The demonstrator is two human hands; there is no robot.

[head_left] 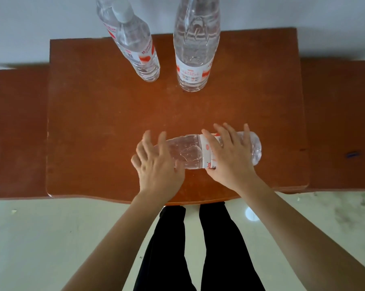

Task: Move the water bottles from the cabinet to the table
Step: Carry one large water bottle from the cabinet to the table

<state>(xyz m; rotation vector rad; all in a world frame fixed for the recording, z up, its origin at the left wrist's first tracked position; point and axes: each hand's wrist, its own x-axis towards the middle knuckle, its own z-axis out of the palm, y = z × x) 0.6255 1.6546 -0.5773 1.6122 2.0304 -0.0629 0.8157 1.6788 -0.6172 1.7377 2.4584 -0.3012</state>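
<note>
A clear water bottle [188,151] with a white and red label lies on its side near the front of the brown wooden top [97,127]. My left hand [156,164] rests on its neck end with fingers spread, hiding the cap. My right hand [230,156] lies over the labelled middle, fingers spread across it. Two more clear bottles stand upright at the back: a smaller one [135,43] with a white cap on the left and a larger one [195,49] on the right.
Lower brown surfaces [15,133] flank the raised wooden top on both sides, against a pale wall. A pale glossy floor [51,238] lies below, where my legs in black trousers [171,248] stand at the front edge.
</note>
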